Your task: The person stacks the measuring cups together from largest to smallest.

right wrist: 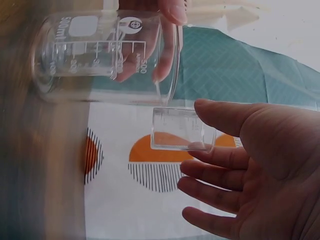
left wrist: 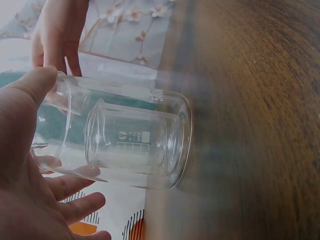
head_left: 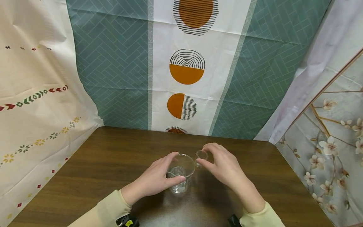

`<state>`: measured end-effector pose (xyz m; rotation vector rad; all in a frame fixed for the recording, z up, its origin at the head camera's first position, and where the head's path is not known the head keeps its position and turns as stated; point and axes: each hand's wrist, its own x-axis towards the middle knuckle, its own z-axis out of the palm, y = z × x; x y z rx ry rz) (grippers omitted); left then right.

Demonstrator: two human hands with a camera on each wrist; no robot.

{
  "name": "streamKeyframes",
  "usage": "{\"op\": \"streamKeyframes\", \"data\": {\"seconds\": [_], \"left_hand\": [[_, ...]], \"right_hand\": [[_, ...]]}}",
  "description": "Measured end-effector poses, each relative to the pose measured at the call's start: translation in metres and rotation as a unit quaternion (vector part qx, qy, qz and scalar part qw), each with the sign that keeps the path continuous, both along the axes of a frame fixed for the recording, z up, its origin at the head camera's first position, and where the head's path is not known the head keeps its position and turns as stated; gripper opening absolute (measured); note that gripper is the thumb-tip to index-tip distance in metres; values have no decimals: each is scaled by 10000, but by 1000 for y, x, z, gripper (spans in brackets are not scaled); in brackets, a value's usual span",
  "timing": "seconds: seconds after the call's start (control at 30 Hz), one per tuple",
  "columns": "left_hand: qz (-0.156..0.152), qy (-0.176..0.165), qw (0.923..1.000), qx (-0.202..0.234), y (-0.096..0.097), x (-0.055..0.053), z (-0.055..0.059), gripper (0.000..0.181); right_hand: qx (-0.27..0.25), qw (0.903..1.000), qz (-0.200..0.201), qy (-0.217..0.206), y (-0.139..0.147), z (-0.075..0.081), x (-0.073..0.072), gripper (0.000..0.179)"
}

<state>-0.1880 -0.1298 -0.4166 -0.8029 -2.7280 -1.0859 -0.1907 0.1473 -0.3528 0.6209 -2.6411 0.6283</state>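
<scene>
My left hand (head_left: 154,176) grips a large clear glass beaker (head_left: 189,171) near its rim, thumb on the near side and fingers round the far side. White print marks it as 500 ml in the right wrist view. Inside stands a smaller glass beaker (left wrist: 132,132) with white graduations. My right hand (head_left: 225,162) pinches a tiny clear beaker (right wrist: 175,127) near its top between thumb and index finger. That tiny beaker is upright, raised above the table beside the large one's rim. The other right fingers are extended.
Both beakers are over a dark brown wooden table (head_left: 93,170). Behind it hangs a teal and white patterned cloth (head_left: 119,78). A cream cloth (head_left: 37,126) flanks the left, and a flowered cloth (head_left: 334,157) the right.
</scene>
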Motion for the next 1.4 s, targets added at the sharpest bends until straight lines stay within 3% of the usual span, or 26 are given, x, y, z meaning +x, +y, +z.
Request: {"op": "streamKeyframes", "data": {"seconds": [1.4], "left_hand": [[-31, -4, 10000, -24, 0, -1, 1, 86]], "right_hand": [[-401, 9987, 117, 275, -6, 14, 0, 29]]}}
